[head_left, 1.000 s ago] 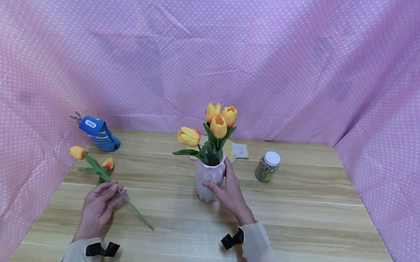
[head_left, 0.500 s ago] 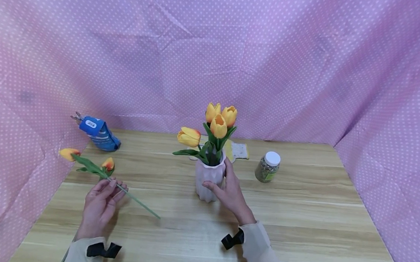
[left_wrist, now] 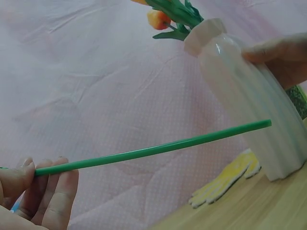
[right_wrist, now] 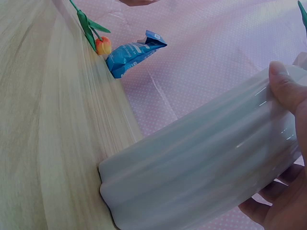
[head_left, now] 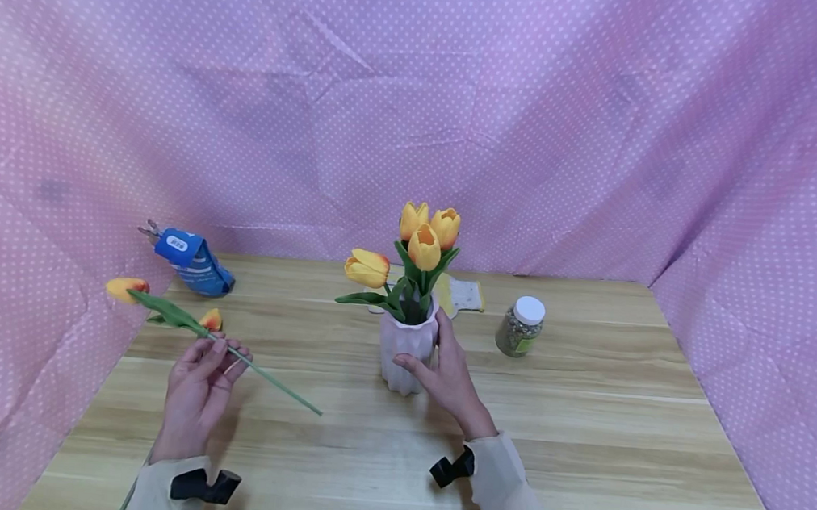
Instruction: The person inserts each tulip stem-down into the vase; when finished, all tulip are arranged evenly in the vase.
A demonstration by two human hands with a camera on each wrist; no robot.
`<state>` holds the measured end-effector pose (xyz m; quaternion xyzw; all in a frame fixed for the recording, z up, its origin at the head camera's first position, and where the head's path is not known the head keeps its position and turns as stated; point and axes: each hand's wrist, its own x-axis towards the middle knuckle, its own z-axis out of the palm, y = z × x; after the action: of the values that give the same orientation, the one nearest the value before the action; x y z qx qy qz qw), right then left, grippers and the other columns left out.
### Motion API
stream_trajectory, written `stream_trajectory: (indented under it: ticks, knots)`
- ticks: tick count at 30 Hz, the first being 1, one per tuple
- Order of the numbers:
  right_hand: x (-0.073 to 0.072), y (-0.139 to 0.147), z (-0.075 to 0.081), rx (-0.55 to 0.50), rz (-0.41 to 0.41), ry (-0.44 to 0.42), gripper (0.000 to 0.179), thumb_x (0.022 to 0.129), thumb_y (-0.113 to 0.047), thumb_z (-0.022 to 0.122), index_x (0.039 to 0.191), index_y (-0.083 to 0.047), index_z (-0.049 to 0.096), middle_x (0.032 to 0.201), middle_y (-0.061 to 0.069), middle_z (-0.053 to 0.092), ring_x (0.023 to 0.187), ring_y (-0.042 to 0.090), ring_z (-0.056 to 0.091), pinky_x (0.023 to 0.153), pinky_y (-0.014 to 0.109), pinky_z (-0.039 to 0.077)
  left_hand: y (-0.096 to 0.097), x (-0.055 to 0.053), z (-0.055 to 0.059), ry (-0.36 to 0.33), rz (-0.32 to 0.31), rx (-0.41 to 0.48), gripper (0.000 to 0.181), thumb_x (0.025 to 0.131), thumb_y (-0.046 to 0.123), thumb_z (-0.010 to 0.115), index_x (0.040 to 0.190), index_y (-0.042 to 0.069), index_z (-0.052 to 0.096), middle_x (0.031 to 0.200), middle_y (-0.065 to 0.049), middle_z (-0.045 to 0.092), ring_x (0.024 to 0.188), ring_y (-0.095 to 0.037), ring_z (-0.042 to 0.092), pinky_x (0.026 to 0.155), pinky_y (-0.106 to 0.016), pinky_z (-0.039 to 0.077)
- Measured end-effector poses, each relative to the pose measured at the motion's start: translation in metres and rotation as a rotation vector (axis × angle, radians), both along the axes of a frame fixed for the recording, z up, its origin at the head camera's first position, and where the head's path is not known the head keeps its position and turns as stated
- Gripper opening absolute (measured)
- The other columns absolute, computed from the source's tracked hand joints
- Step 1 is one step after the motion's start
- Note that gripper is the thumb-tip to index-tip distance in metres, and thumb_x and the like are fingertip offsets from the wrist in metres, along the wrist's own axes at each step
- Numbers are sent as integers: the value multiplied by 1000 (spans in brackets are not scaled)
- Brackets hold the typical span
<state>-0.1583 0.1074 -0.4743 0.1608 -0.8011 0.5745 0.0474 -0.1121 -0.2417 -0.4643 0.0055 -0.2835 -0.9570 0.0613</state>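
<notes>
My left hand (head_left: 195, 398) pinches the green stem of a yellow-orange artificial tulip (head_left: 173, 315) between thumb and fingers. Its bloom points to the far left, and the bare stem (left_wrist: 158, 149) slants toward the vase in the left wrist view. Around the upper part of a pale ribbed vase (head_left: 403, 356), my right hand (head_left: 452, 380) curls its thumb and fingers. The vase stands upright on the table, holding several yellow tulips (head_left: 425, 248); one leans left over the rim. Another tulip (head_left: 211, 319) lies on the table behind my left hand, partly hidden by it.
A blue bag (head_left: 201, 268) stands at the back left with scissor-like handles (head_left: 151, 228) beside its top. A white-lidded jar (head_left: 519, 329) is right of the vase. Behind the vase lies a yellow and white glove (head_left: 465, 295). A pink dotted cloth (head_left: 422, 102) surrounds the wooden table.
My left hand has risen slightly away from me, and the tulip has turned so its stem end swings farther right and its bloom farther left. My right hand and the vase stay in place.
</notes>
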Motion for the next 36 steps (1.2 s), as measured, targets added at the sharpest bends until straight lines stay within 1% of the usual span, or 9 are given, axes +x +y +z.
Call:
stream_trajectory:
  ticks: [3,7,14,18,24,32,36]
  knots:
    - [0,0,0,-2,4,1,95,88,-30,78,160,-25,16,163,8,34,149,32,37,120,60,34,3,-2,5,18,3,10,27,103,-6,41,101,-3,67,92,-17,72,87,-27,74,82,-40,65]
    - [0,0,0,-4,8,2,95,88,-31,78,159,-25,16,163,8,33,149,33,36,120,60,34,8,-5,11,62,-4,29,27,104,-5,39,102,-5,66,92,-18,73,87,-28,74,82,-40,65]
    - [0,0,-1,-4,1,-8,96,88,-31,78,160,-26,16,164,8,33,150,33,36,121,61,33,20,-15,21,188,-22,60,31,104,-7,35,102,-7,67,94,-21,73,87,-32,74,82,-41,65]
    - [0,0,-1,-2,-2,-1,96,88,-30,79,160,-26,15,163,9,33,149,33,37,121,60,33,28,-20,28,233,-19,93,32,104,-9,34,101,-9,66,93,-23,73,87,-33,74,81,-43,65]
    - [0,0,-2,2,1,10,95,88,-31,78,160,-25,16,163,9,33,149,33,37,120,60,35,39,-27,37,238,-20,148,30,103,-8,36,101,-10,66,91,-24,73,85,-35,74,81,-43,65]
    - [-1,0,-1,9,-4,9,96,88,-31,78,160,-26,15,162,9,34,148,33,38,120,60,35,55,-33,54,209,-2,216,26,103,-8,39,98,-9,64,87,-25,73,81,-35,74,78,-42,65]
    - [0,0,-2,11,-2,13,95,88,-32,78,159,-26,15,162,10,35,148,33,38,120,60,35,63,-36,59,200,13,219,23,102,-7,41,98,-8,63,86,-23,73,80,-34,73,77,-41,65]
